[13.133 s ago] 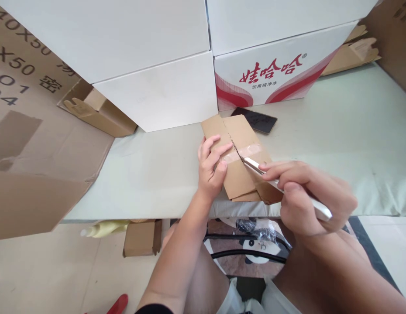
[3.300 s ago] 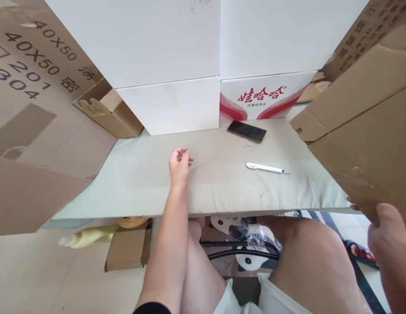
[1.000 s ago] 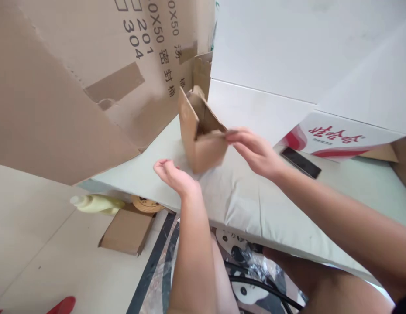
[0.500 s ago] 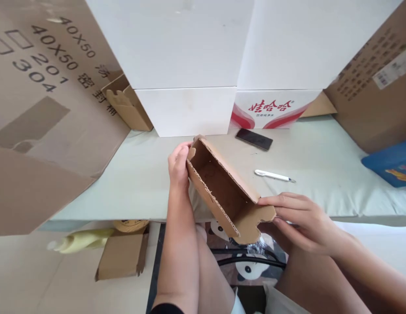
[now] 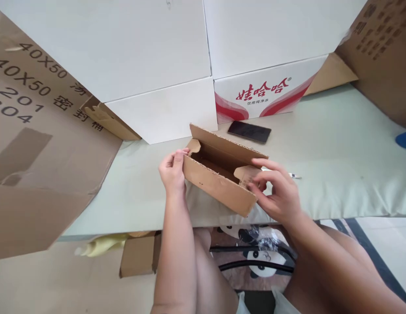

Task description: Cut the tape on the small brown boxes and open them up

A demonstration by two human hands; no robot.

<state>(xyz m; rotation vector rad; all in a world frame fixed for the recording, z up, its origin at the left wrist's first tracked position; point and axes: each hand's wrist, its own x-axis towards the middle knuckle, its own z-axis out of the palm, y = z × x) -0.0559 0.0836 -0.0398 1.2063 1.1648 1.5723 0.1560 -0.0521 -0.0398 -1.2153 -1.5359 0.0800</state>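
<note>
A small brown cardboard box (image 5: 219,181) is held at the front of the cloth-covered table, its long open side facing up. My left hand (image 5: 173,170) grips its left end, thumb and fingers closed near a small end flap (image 5: 194,147). At the right end, my right hand (image 5: 276,187) has its fingers curled at another end flap (image 5: 247,175), which is folded inward over the opening. A black phone (image 5: 249,131) lies just behind the box. The tip of a white pen-like tool (image 5: 295,175) shows beside my right hand, which hides the rest of it.
White boxes (image 5: 160,113) stand stacked at the back, one with red lettering (image 5: 262,93). Large cartons flank the table, left (image 5: 52,165) and right (image 5: 383,65). A blue object (image 5: 405,139) sits at the right edge. Below, a brown box (image 5: 137,257) rests on the floor.
The box's long side panels now stand up more, and the right end flap has swung from outside to inward. My right hand has moved up with it. The view has shifted.
</note>
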